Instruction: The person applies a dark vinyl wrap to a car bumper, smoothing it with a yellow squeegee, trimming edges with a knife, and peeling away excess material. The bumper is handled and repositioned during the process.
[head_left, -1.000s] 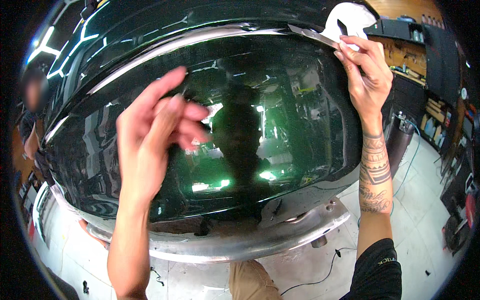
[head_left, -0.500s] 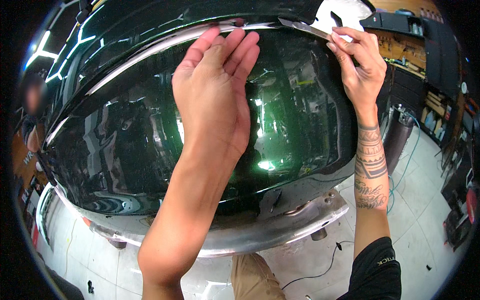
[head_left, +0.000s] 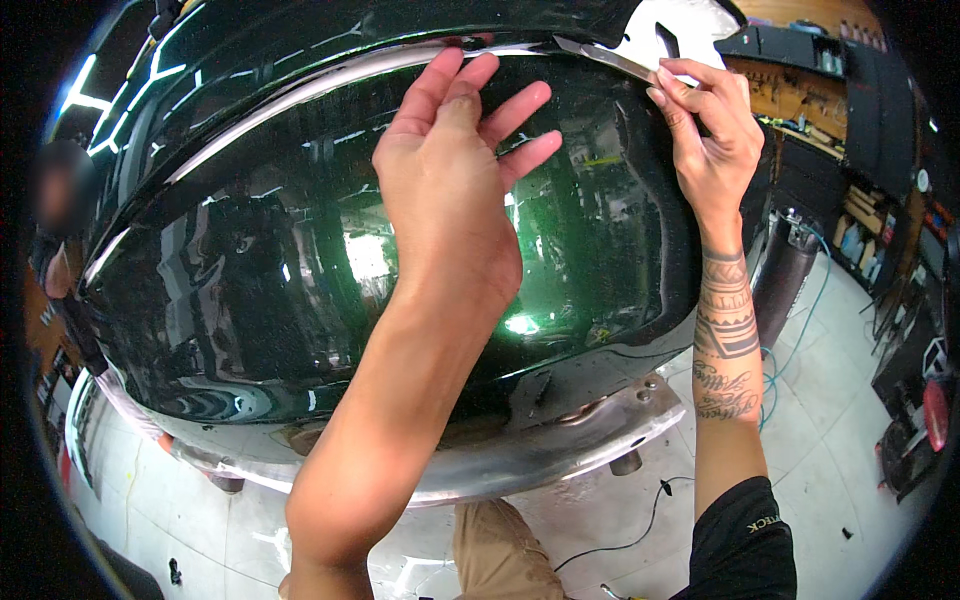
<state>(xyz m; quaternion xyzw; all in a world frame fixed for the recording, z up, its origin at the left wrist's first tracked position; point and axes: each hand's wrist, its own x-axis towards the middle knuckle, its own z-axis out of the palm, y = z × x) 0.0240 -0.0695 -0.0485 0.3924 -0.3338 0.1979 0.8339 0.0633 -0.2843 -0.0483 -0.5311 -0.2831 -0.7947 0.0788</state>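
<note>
My right hand (head_left: pixel 716 125), at the upper right, pinches the thin silver handle of a utility knife (head_left: pixel 625 65). The pointed blade lies at the upper edge of the glossy dark green car panel (head_left: pixel 270 290), beside the seam. My left hand (head_left: pixel 455 180) is raised over the middle of that panel, palm side showing. Its thumb is drawn against the index and middle fingers near the seam, while the ring and little fingers stand apart. Whatever the pinch holds, if anything, is too fine to make out.
Below the panel runs a bare metal bumper bar (head_left: pixel 560 445). A white cut-out area (head_left: pixel 665 35) borders the panel's top right corner. A dark cylinder (head_left: pixel 785 265) with a teal hose stands right, before shelving (head_left: pixel 865 220). A cable (head_left: pixel 640 535) crosses the tiles. Another person (head_left: pixel 62 210) is far left.
My left hand has shifted right, and its ring and little fingers have spread apart. The knife in my right hand stays near the same place along the seam.
</note>
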